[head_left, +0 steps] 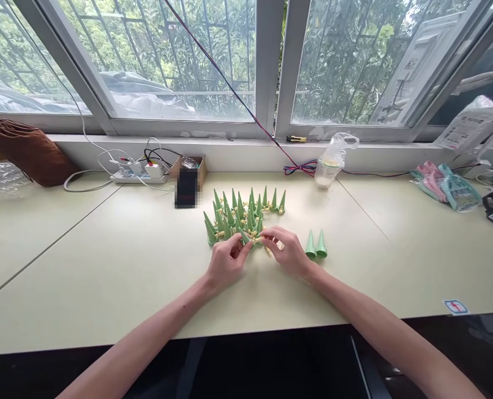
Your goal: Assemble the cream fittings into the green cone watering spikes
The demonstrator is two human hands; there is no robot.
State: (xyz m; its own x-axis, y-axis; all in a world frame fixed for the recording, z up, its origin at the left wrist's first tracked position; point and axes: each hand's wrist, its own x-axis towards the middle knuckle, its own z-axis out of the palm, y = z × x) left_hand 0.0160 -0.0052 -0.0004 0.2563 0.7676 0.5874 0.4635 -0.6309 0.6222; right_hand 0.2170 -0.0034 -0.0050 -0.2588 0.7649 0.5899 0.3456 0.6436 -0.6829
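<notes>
My left hand (229,256) is closed on a green cone (244,236), pinching it between thumb and fingers at the front of a cluster of similar cones. Thumb and fingertips of my right hand (286,249) pinch a small pale yellow piece (257,240) at the side of that cone. Several upright green cones (230,215) with pale yellow bits near their bases stand just beyond both hands. To the right of my right hand, two plain green cones (321,245) stand side by side. My fingers hide part of the held cone.
A power strip (140,176) with cables and a small cardboard box (202,169) sit at the back left. Along the back stand a plastic cup in a clear bag (328,166) and bundled wires (300,168). A brown bag (30,152) lies far left, plastic-wrapped items (446,185) far right.
</notes>
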